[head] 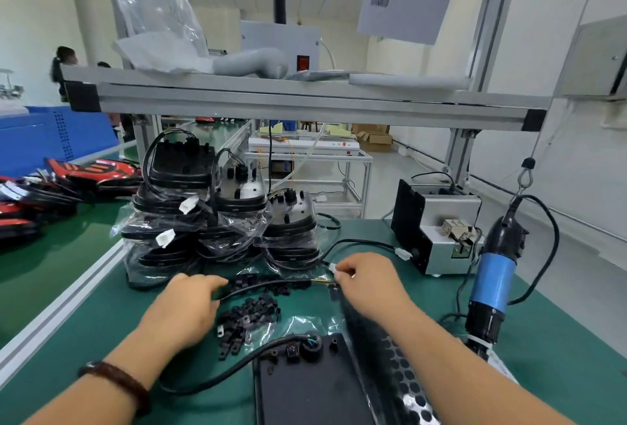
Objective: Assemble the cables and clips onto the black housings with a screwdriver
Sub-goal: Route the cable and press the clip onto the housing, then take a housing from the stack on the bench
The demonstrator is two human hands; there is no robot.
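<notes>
The left hand (190,302) grips one end of a black cable (261,286), whose long axis runs left to right across the green worktop (84,316), beyond the clips (246,319) and black housing (305,390). The right hand (369,283) pinches its white connector (334,270); the screwdriver (493,283) hangs upright farther right.

Red-and-black shells (95,170) lie left; a grey box (281,47) tops the shelf (305,98).
</notes>
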